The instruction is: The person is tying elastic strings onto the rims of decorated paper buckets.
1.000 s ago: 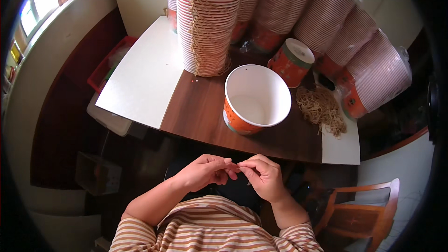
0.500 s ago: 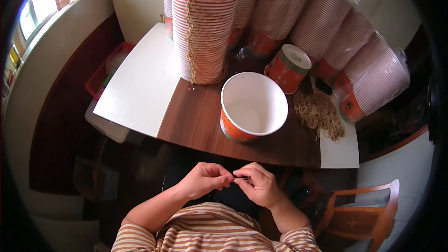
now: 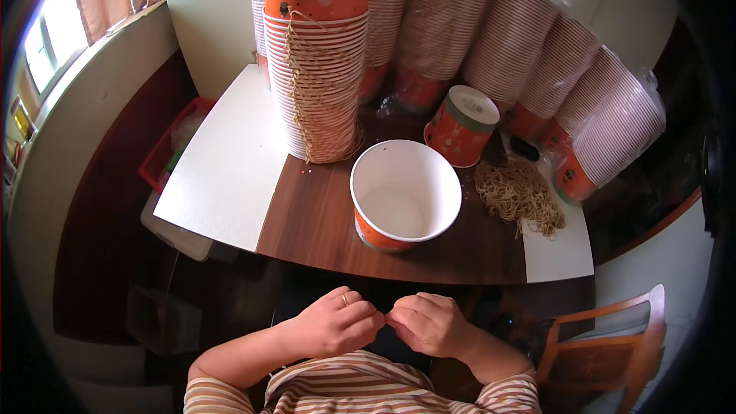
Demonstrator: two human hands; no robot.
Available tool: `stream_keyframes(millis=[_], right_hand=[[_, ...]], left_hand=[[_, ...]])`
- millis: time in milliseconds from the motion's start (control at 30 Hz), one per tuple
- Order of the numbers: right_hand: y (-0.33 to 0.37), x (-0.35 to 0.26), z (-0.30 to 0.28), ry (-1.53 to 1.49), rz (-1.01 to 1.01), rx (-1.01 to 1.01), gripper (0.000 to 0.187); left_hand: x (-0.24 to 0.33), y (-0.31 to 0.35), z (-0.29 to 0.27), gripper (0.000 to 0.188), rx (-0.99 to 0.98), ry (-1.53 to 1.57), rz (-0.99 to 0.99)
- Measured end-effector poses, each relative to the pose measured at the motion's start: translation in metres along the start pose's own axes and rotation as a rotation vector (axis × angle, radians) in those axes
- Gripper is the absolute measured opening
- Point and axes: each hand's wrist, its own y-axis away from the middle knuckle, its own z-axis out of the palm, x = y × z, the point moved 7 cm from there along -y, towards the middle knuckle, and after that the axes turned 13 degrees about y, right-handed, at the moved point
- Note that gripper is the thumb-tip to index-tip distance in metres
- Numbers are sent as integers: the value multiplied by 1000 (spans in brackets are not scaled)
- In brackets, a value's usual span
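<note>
My left hand [image 3: 343, 322] and my right hand [image 3: 429, 324] meet at the fingertips, in front of the table's near edge and close to my striped top. Both are closed, fingers curled in; whatever lies between the fingertips is too small and hidden to name. Beyond them on the table stands an open paper bucket [image 3: 374, 234], orange outside and white inside, with a small dark speck near its rim. Behind it to the left rises a tall stack of such buckets [image 3: 341, 80], with strands of tan cord [image 3: 300, 100] hanging down its side.
An upside-down orange bucket [image 3: 460, 135] stands behind the open one. Right of it lie a heap of tan cord [image 3: 518, 195] and a black object [image 3: 524, 147]. Plastic-wrapped bucket stacks [image 3: 506, 42] line the back. A wooden chair [image 3: 598, 356] is at right, a red crate [image 3: 157, 157] at left.
Both hands have turned so their backs face up, hiding the thin dark thing that showed between the fingertips. The view has shifted slightly; the buckets stay in place.
</note>
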Motion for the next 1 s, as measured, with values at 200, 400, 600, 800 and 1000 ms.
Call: stream_keyframes(millis=[200,400,600,800,1000], right_hand=[[-23,19,-16,-429,219,-126,13],[-59,75,-44,-409,526,-86,5],[-92,121,-46,-274,565,-41,14],[-98,137,-16,-298,581,-181,16],[-108,121,18,-147,383,-284,14]], left_hand=[[9,-31,-23,21,-140,-171,279],[-94,-96,-75,21,279,-118,-174],[-200,-96,-73,26,217,-154,-540],[-174,-50,-50,27,332,405,-759],[-134,-11,-40,32,405,787,-1009]])
